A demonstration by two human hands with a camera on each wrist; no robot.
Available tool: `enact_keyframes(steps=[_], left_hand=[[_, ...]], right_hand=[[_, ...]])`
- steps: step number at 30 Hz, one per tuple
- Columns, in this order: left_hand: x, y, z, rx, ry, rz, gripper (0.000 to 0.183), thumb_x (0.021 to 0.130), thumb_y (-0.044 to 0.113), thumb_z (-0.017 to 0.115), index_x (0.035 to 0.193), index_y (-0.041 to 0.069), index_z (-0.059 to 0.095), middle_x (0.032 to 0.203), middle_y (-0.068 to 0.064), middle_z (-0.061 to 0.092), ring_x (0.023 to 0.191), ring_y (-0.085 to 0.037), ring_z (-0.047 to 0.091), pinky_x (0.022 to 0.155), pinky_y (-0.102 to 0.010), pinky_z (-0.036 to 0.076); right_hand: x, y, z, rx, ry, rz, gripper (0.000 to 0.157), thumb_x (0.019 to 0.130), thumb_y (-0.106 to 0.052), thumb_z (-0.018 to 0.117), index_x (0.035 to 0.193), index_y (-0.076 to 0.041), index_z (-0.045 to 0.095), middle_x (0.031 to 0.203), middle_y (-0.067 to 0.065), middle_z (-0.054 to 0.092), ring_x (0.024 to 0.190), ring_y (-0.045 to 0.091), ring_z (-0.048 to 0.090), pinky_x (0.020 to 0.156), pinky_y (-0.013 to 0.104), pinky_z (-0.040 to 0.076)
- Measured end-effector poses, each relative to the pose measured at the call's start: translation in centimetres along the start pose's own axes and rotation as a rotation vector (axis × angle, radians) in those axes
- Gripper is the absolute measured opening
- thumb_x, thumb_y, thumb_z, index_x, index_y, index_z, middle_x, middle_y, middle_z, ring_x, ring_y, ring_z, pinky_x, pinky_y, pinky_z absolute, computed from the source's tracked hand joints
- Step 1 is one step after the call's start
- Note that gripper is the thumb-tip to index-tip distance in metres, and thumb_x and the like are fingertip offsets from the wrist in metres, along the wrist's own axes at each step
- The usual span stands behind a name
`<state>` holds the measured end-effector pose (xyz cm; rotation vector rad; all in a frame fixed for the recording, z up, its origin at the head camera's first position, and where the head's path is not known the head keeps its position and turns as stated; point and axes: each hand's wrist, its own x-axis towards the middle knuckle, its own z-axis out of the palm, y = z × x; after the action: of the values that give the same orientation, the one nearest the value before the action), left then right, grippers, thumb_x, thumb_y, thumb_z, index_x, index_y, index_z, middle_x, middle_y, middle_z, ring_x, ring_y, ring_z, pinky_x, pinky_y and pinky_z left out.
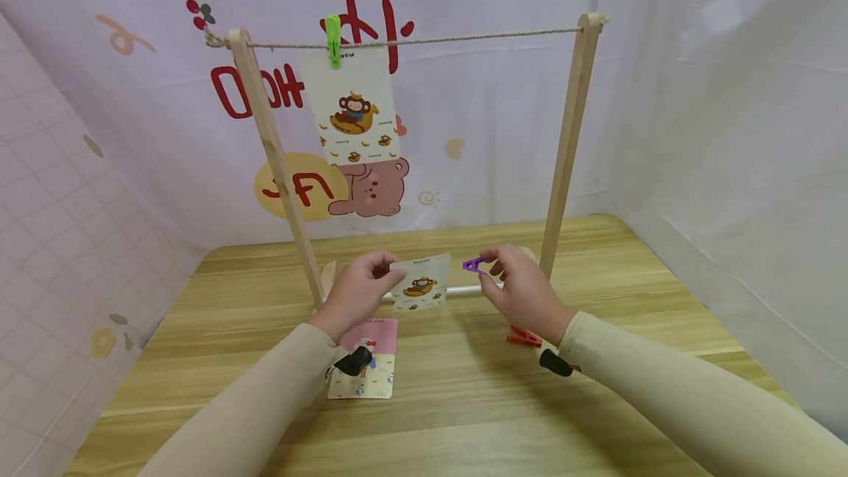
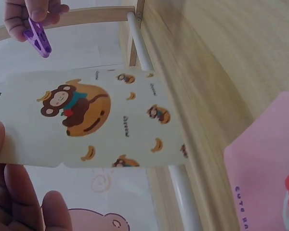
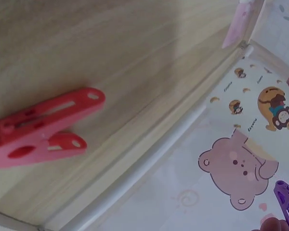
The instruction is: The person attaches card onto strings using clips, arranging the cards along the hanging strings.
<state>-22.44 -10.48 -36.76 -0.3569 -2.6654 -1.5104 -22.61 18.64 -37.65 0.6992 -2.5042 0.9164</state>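
Observation:
A cream card with a monkey on a banana (image 1: 422, 299) is pinched at its left edge by my left hand (image 1: 358, 289), held up above the table. To its right, my right hand (image 1: 526, 293) pinches a purple clothespin (image 1: 473, 265) between thumb and fingers, apart from the card. The left wrist view shows the card (image 2: 33, 115) large, with the purple clothespin (image 2: 37, 38) beyond it. On the rope (image 1: 464, 38), a green clothespin (image 1: 333, 43) holds up another monkey card (image 1: 351, 109).
Two wooden posts (image 1: 568, 146) carry the rope, with a white rod (image 1: 467, 290) low between them. A pink and yellow card (image 1: 380, 336) lies beneath my left wrist. Near my right wrist lies a red clothespin (image 1: 523, 337) on the wooden table (image 1: 457, 418).

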Motion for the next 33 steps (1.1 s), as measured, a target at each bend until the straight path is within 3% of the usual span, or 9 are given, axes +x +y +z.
enact_keyframes(steps=[10, 18, 25, 33], left_hand=[[0.8, 0.6, -0.3, 0.004, 0.066, 0.027, 0.014, 0.102, 0.024, 0.071, 0.112, 0.014, 0.074, 0.099, -0.003, 0.068, 0.091, -0.019, 0.06, 0.082, -0.033, 0.051], [1.4, 1.2, -0.5, -0.008, 0.103, 0.039, 0.013, 0.102, 0.024, 0.072, 0.109, 0.014, 0.075, 0.095, -0.003, 0.065, 0.087, -0.021, 0.058, 0.079, -0.034, 0.049], [1.9, 1.6, -0.6, 0.005, 0.113, 0.037, 0.013, 0.102, 0.025, 0.071, 0.108, 0.013, 0.074, 0.093, -0.003, 0.063, 0.086, -0.02, 0.057, 0.078, -0.033, 0.049], [2.4, 2.2, -0.7, 0.016, 0.139, 0.096, 0.014, 0.103, 0.025, 0.071, 0.105, 0.011, 0.074, 0.089, -0.005, 0.063, 0.081, -0.022, 0.057, 0.075, -0.035, 0.048]], right_hand=[[0.6, -0.8, -0.9, 0.032, 0.036, -0.029, 0.026, 0.095, -0.004, 0.071, 0.12, 0.002, 0.065, 0.115, 0.017, 0.07, 0.091, 0.026, 0.065, 0.081, 0.049, 0.059], [1.1, -1.0, -1.3, 0.03, 0.074, -0.053, 0.027, 0.094, -0.003, 0.071, 0.119, 0.003, 0.065, 0.115, 0.017, 0.07, 0.09, 0.025, 0.066, 0.08, 0.049, 0.059], [1.5, -1.2, -1.6, 0.027, 0.103, -0.076, 0.027, 0.093, -0.002, 0.072, 0.119, 0.002, 0.065, 0.114, 0.016, 0.071, 0.09, 0.024, 0.066, 0.078, 0.042, 0.059], [2.1, -1.6, -2.0, 0.035, 0.133, -0.109, 0.026, 0.092, 0.0, 0.072, 0.118, 0.003, 0.066, 0.113, 0.017, 0.07, 0.089, 0.025, 0.066, 0.077, 0.045, 0.06]])
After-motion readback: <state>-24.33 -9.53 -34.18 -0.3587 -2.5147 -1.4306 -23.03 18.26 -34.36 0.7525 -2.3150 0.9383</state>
